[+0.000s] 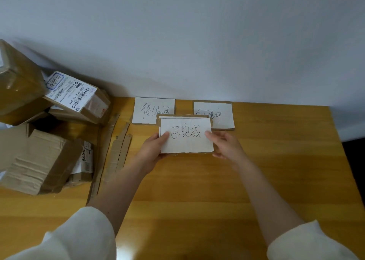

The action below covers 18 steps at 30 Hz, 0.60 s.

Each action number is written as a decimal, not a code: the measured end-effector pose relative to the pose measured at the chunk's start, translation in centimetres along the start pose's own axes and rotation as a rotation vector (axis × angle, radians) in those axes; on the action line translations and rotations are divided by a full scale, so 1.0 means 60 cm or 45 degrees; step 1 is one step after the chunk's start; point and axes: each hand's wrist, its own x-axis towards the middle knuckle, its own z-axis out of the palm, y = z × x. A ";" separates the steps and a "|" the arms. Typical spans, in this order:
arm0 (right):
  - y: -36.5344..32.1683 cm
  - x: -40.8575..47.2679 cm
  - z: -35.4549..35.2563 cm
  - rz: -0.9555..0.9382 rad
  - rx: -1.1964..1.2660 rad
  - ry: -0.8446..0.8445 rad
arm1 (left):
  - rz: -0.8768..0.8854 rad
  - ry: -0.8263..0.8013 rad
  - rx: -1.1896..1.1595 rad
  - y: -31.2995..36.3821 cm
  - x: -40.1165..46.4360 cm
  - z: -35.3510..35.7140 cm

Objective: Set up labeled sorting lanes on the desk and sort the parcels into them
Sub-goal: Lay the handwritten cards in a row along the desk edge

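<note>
Evidently, the third label card (186, 134) is grasped by both hands' grips, left hand (153, 151) and right hand (225, 145), awaiting placement beside the two laid cards (214, 114).

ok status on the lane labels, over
Both hands, left and right, hold third label card. Two label cards down by wall. Parcels unsorted at left.

Both arms reach forward over the desk (276, 160), cream sleeves pushed up to the elbows. The left hand (153, 151) pinches the left edge of the label card (186, 135), thumb on top. The right hand (225, 145) grips the card's right edge likewise.
</note>
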 end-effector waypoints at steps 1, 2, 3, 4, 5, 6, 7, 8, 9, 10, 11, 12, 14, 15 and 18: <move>0.005 -0.009 0.000 0.039 0.054 -0.045 | 0.014 -0.026 -0.001 0.000 -0.006 0.001; 0.009 -0.019 0.000 0.055 0.112 -0.072 | 0.027 -0.050 0.011 0.000 -0.012 0.001; 0.012 -0.029 0.000 0.052 0.179 -0.080 | 0.039 -0.069 0.019 0.000 -0.018 0.002; 0.015 -0.039 0.001 0.039 0.250 -0.065 | 0.050 -0.079 0.022 0.000 -0.024 0.003; 0.016 -0.049 0.001 0.023 0.318 -0.040 | 0.060 -0.083 0.016 -0.001 -0.030 0.003; 0.018 -0.058 0.000 0.003 0.365 -0.012 | 0.070 -0.082 0.009 -0.002 -0.036 0.003; 0.020 -0.066 0.000 -0.019 0.390 0.015 | 0.081 -0.081 0.010 -0.002 -0.042 0.002; 0.022 -0.075 0.000 -0.039 0.399 0.040 | 0.095 -0.085 0.024 -0.003 -0.047 0.001; 0.023 -0.082 0.000 -0.051 0.409 0.070 | 0.109 -0.096 0.040 -0.004 -0.052 0.000; 0.024 -0.090 0.000 -0.058 0.434 0.104 | 0.124 -0.109 0.049 -0.005 -0.057 -0.001; 0.026 -0.098 0.001 -0.062 0.477 0.141 | 0.139 -0.121 0.044 -0.005 -0.062 -0.001; 0.028 -0.105 0.003 -0.063 0.534 0.171 | 0.155 -0.131 0.033 -0.005 -0.067 0.000; 0.034 -0.119 0.004 -0.055 0.622 0.204 | 0.177 -0.142 0.009 -0.005 -0.074 0.004; 0.039 -0.125 0.004 -0.046 0.634 0.216 | 0.185 -0.152 0.006 -0.005 -0.077 0.008; 0.051 -0.139 -0.002 -0.029 0.657 0.279 | 0.198 -0.189 0.004 -0.007 -0.083 0.025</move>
